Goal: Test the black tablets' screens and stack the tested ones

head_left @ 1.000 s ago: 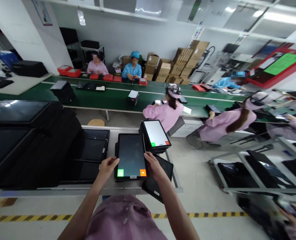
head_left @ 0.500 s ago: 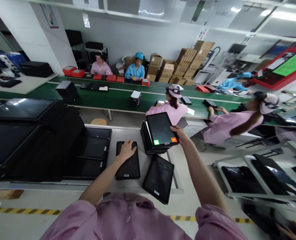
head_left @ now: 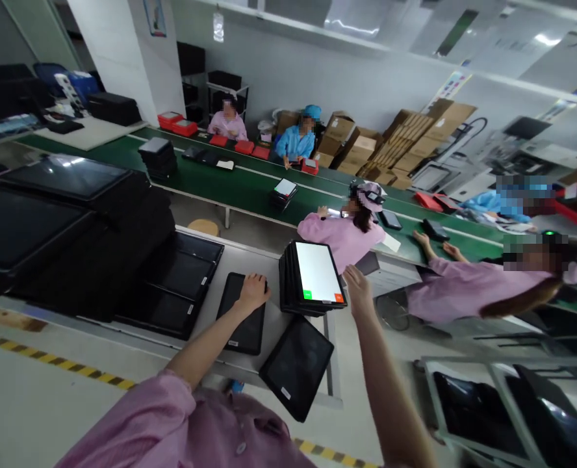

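My left hand rests on the upper right part of a dark-screened black tablet lying on the grey cart top. Its fingers are bent and close together over the tablet's edge. To the right rises a stack of black tablets; its top tablet shows a bright white screen with green and orange corner squares. Just beside the stack's right edge is my right hand, fingers stretched out and holding nothing. Another dark tablet lies at an angle in front of the stack, jutting past the cart's near edge.
Large black trays with tablets are piled on the left of the cart. Beyond runs a green conveyor bench with tablet stacks, red boxes and seated people. At right stands a metal rack with black panels. Cardboard boxes line the wall.
The top tablet's screen has turned from dark to bright white. My right hand has let go of its right edge and moved slightly away. My left hand's fingers have drawn together; the view has tilted.
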Tool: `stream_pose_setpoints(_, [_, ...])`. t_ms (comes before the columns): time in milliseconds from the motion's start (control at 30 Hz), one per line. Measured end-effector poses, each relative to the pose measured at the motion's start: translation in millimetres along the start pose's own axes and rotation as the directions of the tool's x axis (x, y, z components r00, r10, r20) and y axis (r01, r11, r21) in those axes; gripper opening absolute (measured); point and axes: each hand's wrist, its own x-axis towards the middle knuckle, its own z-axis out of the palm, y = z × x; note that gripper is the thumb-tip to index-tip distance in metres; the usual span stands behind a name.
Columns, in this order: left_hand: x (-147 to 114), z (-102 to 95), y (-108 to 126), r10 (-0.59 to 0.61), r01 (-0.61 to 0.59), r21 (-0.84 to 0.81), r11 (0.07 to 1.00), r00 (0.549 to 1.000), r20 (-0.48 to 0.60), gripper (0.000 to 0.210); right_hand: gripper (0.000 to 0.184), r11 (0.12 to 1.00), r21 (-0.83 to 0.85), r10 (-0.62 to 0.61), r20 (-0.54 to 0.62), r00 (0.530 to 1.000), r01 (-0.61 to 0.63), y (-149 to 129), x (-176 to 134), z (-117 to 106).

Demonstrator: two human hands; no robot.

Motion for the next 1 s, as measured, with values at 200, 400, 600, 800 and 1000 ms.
stream_pose_setpoints(200, [0,4.3,2,-0.027,0.027,-0.039,0.999,1.0,-0.005,0.029,0.038,0.993,-0.01,-0.113,0.082,0.99,0.114,26,-160,44])
stream_pose_setpoints(400, [3,-0.8,-18,-0.035,0.004,-0.418,0.909,0.997,-0.066,0.035,0.056,0.972,0.057,0.214,0.2,0.956,-0.229,107,-260,125])
stream_pose_setpoints(600, [-54,-27.0,-97,-0.313,0.131,-0.56,0.818,0.918,-0.243,0.039,0.068,0.891,0.142,0.389,0.254,0.886,-0.432,131,-262,151])
stream_pose_setpoints(800, [-123,-17.6,-131,-0.403,0.388,-0.661,0.643,0.905,0.139,0.064,0.076,0.863,0.188,0.41,0.281,0.868,-0.469,116,-263,161])
stream_pose_setpoints(1000, [-131,-8.3,-118,-0.388,0.384,-0.731,0.564,0.905,0.176,0.082,0.083,0.842,0.242,0.395,0.331,0.857,-0.482,108,-269,161])
